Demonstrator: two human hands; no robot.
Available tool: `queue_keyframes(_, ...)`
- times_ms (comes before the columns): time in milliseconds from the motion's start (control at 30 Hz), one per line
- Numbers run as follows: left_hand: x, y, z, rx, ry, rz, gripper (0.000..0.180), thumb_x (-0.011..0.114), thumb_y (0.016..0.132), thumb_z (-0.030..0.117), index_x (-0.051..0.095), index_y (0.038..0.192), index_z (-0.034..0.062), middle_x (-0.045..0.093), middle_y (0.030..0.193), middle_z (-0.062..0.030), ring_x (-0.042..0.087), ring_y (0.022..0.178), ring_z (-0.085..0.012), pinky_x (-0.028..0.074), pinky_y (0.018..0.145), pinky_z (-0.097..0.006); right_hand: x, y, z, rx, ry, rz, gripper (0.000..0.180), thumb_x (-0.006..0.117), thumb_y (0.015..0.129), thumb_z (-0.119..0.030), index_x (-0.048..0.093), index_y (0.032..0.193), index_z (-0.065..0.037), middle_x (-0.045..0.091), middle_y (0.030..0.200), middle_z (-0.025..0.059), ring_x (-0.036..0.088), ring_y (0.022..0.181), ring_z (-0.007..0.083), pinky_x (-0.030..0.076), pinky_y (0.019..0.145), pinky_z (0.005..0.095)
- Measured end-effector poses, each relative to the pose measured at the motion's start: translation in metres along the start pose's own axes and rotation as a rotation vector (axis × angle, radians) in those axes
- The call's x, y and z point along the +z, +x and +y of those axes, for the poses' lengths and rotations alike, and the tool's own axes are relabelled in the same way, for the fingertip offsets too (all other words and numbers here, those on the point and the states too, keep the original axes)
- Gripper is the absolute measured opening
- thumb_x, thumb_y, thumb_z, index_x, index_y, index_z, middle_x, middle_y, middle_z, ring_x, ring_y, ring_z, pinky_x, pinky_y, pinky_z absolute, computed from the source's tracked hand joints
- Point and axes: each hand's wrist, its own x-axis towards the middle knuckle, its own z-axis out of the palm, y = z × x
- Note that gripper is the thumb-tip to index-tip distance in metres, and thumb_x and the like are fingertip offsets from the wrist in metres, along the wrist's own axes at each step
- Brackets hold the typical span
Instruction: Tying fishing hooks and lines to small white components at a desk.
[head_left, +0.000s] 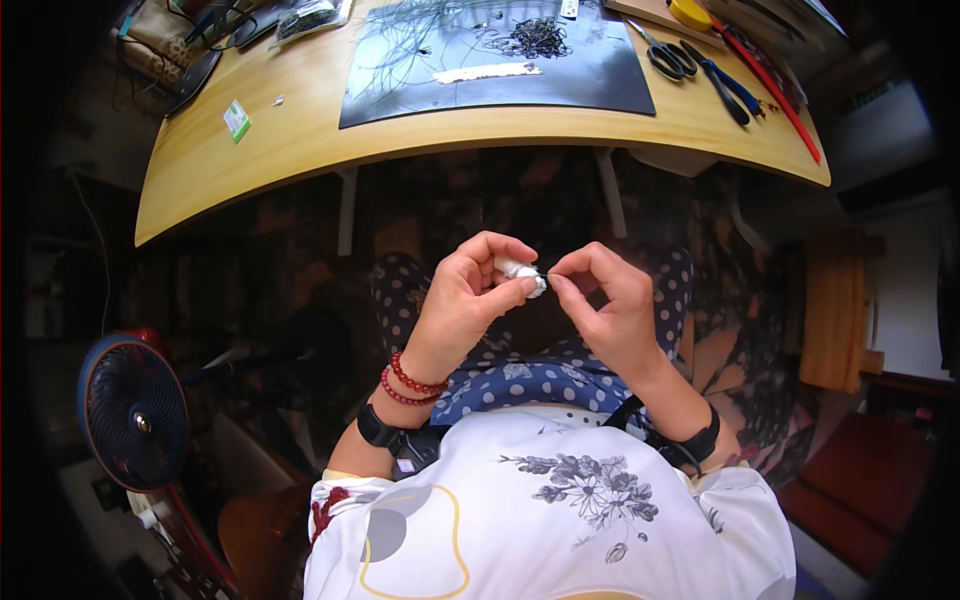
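Observation:
Over my lap, my left hand point(460, 295) is closed on a small white object point(512, 268), gripped between the thumb and bent fingers. It looks like a short bundle or roll, but its exact kind is too small to tell. My right hand point(615, 300) meets it from the right, thumb and forefinger pinched together on a thin dark piece point(543, 275) that touches the white object's end. The fingertips hide most of that dark piece. Both hands are held in front of the table's near edge, below the tabletop in the picture.
On the wooden table point(280, 150) lies a black mat point(590, 95) with a heap of small dark pieces point(540, 38), thin strands and a white strip point(487, 73). Scissors point(668, 60), blue-handled pliers point(725, 85) and a long red tool point(775, 95) lie at the right. A fan point(135, 412) stands left.

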Motion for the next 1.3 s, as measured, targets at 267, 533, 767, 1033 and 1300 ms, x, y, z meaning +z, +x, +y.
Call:
queue_keyframes(267,0.000,-0.001,-0.026,-0.040,0.039,-0.140,0.039,0.058,0.101,0.007,0.051,0.139,0.0032,0.063,0.123,-0.0062,0.068,0.094,-0.0105,0.054,0.074,-0.022,0.000,0.000,0.008,0.322,0.293,-0.039,0.007,0.069,0.093,0.000,0.062,0.091,0.002,0.066,0.078,0.0016,0.061,0.066,0.0023,0.049,0.057,0.0201)
queue_keyframes(533,0.006,0.001,-0.045,-0.122,-0.065,-0.200,0.016,0.071,0.097,0.010,0.069,0.108,-0.0009,0.074,0.100,-0.0051,0.070,0.088,-0.0101,0.057,0.076,-0.022,-0.007,0.004,0.005,0.475,0.464,-0.067,0.007,0.068,0.096,-0.004,0.063,0.093,0.001,0.065,0.077,0.0003,0.059,0.063,0.0022,0.046,0.054,0.0170)
queue_keyframes(767,0.002,0.000,-0.041,0.215,0.700,-0.187,0.011,0.077,0.088,0.006,0.074,0.098,0.0033,0.073,0.090,-0.0067,0.071,0.079,-0.0113,0.056,0.068,-0.025,-0.006,0.003,0.005,0.502,0.480,-0.072,0.008,0.067,0.097,-0.008,0.064,0.095,-0.001,0.063,0.074,0.0001,0.056,0.058,0.0037,0.043,0.051,0.0174)
queue_keyframes(1033,-0.003,-0.002,-0.047,0.348,0.613,-0.063,0.011,0.077,0.085,0.000,0.073,0.095,0.0021,0.074,0.089,-0.0075,0.074,0.080,-0.0145,0.058,0.070,-0.026,-0.012,0.005,0.008,0.601,0.619,-0.120,0.008,0.067,0.097,-0.010,0.065,0.097,-0.002,0.072,0.090,0.0077,0.056,0.054,0.0041,0.040,0.046,0.0173)
queue_keyframes(1300,-0.010,0.002,-0.026,0.521,0.425,0.074,0.017,0.080,0.079,-0.010,0.069,0.088,0.0004,0.071,0.102,-0.0111,0.073,0.089,-0.0153,0.059,0.078,-0.025,-0.006,-0.001,0.015,0.751,0.829,-0.212,0.012,0.068,0.097,-0.013,0.065,0.098,-0.002,0.074,0.091,0.0109,0.064,0.059,0.0077,0.048,0.050,0.0176)
